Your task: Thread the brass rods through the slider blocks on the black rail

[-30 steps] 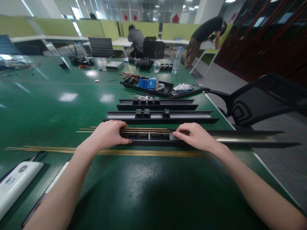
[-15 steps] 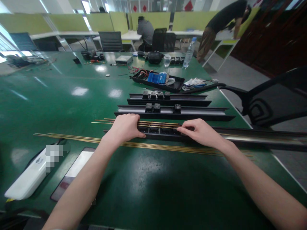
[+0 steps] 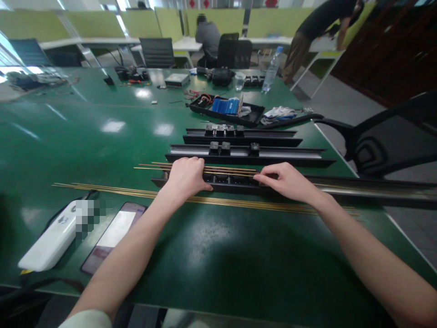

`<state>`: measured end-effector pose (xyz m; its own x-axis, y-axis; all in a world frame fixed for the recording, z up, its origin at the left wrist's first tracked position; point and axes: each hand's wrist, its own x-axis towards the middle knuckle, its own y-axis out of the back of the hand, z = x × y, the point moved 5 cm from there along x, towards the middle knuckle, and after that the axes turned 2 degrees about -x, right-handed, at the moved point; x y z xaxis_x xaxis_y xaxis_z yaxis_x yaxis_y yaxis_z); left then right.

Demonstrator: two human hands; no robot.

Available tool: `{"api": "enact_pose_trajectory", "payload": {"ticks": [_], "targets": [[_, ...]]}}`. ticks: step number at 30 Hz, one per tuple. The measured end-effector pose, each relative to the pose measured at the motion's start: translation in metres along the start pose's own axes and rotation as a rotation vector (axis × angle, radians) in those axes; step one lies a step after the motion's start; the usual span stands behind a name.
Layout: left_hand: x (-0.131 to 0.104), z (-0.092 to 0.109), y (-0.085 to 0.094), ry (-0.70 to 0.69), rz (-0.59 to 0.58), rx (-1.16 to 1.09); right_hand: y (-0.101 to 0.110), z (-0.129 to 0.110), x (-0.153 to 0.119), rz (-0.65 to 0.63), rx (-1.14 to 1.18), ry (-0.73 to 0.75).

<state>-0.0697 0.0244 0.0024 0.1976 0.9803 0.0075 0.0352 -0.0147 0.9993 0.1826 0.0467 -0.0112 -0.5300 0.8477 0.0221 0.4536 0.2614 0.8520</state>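
A long black channel rail (image 3: 232, 189) lies across the green table, with several black square blocks inside it. My left hand (image 3: 187, 176) is closed over its left part, thumb on the near side and fingers on the far side. A few thin brass rods (image 3: 228, 170) run along the rail's top, passing under this hand and sticking out to its left. At their right end my right hand (image 3: 285, 181) pinches them between thumb and fingertips; how many it grips I cannot tell. More brass rods (image 3: 239, 203) lie loose on the table in front, partly under my forearms.
Two more black rails with blocks (image 3: 249, 160) lie behind. Farther back are a black tray (image 3: 251, 119) with a blue part, gloves (image 3: 280, 114) and a water bottle (image 3: 272, 70). A phone (image 3: 114, 232) and a white device (image 3: 51, 241) sit front left. Two people are beyond the table.
The view has shifted slightly, so the table sits a little higher in the picture. Both hands keep their places at the rail and rods, with no clear change of grip.
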Motion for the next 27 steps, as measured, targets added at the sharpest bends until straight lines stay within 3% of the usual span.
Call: {"api": "enact_pose_trajectory", "payload": {"ticks": [21,27], "targets": [[-0.001,0.006,-0.005,0.015,0.086,-0.001,-0.001,0.009,0.002,0.004,0.045,-0.004],[0.003,0.0,-0.005,-0.029,0.067,-0.024,0.0,0.01,0.002,-0.002,0.031,0.005]]}}
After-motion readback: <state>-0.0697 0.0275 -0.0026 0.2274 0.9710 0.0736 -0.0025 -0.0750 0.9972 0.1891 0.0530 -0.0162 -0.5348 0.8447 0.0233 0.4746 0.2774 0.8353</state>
